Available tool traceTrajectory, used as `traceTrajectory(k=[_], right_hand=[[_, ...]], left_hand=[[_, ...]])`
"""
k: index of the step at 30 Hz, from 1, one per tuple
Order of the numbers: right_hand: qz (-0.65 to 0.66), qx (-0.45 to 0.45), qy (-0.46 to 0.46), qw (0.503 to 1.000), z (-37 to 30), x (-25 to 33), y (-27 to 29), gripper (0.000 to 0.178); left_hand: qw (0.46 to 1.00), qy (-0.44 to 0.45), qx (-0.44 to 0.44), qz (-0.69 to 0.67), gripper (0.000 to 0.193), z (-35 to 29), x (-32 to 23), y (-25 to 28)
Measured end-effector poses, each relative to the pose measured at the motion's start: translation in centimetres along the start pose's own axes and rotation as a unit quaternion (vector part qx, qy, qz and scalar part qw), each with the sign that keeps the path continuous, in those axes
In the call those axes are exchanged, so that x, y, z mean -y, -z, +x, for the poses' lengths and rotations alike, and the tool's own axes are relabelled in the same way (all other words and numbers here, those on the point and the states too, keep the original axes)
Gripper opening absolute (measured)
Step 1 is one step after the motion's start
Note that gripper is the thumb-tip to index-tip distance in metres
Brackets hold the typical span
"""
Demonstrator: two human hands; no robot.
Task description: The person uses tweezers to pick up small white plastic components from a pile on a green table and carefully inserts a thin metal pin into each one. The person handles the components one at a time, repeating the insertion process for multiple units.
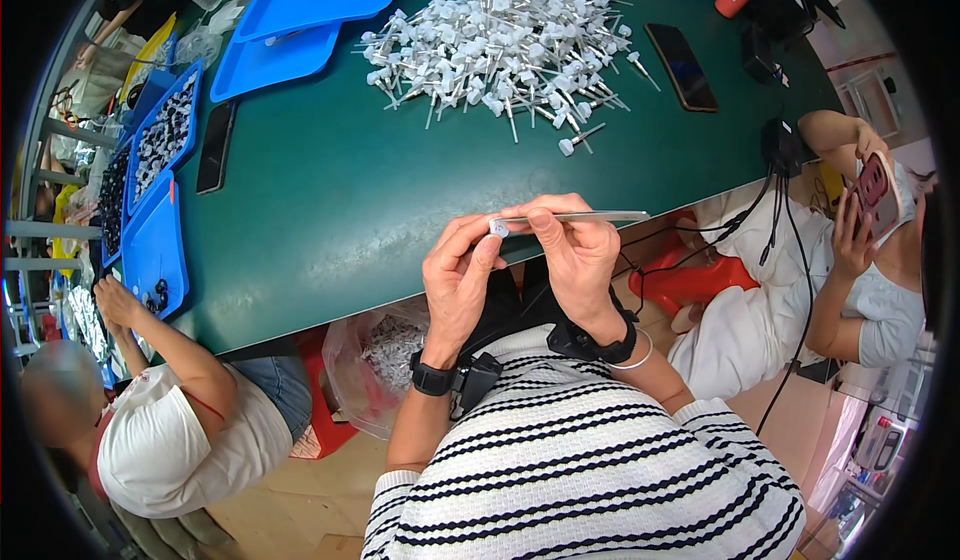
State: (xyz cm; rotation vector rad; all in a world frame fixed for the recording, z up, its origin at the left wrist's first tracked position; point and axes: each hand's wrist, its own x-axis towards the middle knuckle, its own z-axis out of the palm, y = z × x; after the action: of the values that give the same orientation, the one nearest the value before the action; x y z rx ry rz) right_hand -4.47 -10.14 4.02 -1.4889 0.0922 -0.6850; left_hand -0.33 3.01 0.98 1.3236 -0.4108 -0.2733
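Note:
Above the table's near edge, my left hand [459,272] pinches a small white plastic piece [498,228] between thumb and fingers. My right hand [578,258] is closed on slim silver tweezers [612,217], held almost level. Their tip end reaches the white piece, but my fingers partly hide the contact. Farther back on the green table [330,200] lies a heap of similar white plastic pieces with thin metal stems [500,50]. One stemmed piece [568,146] lies at the heap's near edge.
Phones [682,68] [215,148] flank the heap. Blue trays [275,65] stand back left; more trays [157,235] hold dark parts. Below the table edge hangs a clear bag [350,385]. People sit left and right; black cables [785,210] drape at right.

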Motion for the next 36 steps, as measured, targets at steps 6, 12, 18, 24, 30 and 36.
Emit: traceTrajectory(k=[6,12,18,24,30,36], right_hand=[[-0.006,0.0,-0.007,1.0,-0.09,-0.02,0.05,0.018],[0.0,-0.002,-0.002,1.0,-0.05,0.04,0.01,0.019],[-0.02,-0.004,0.005,1.0,0.01,0.05,0.08,0.016],[-0.041,0.001,0.017,0.999,0.19,-0.01,0.06,0.013],[-0.051,-0.003,0.021,0.998,0.16,-0.1,0.06,0.011],[-0.095,0.004,0.046,0.994,0.36,0.02,0.13,0.01]], left_hand=[[1.0,0.003,0.0,0.004,0.022,0.04,-0.04,-0.03],[1.0,0.005,0.0,0.003,0.022,0.02,-0.03,-0.05],[1.0,-0.002,-0.001,0.006,0.021,0.0,-0.03,-0.13],[1.0,-0.001,-0.006,0.005,0.021,-0.05,0.14,-0.21],[1.0,-0.001,-0.007,0.008,0.022,-0.02,0.0,-0.23],[1.0,0.001,-0.007,0.021,0.023,-0.04,-0.19,-0.34]])
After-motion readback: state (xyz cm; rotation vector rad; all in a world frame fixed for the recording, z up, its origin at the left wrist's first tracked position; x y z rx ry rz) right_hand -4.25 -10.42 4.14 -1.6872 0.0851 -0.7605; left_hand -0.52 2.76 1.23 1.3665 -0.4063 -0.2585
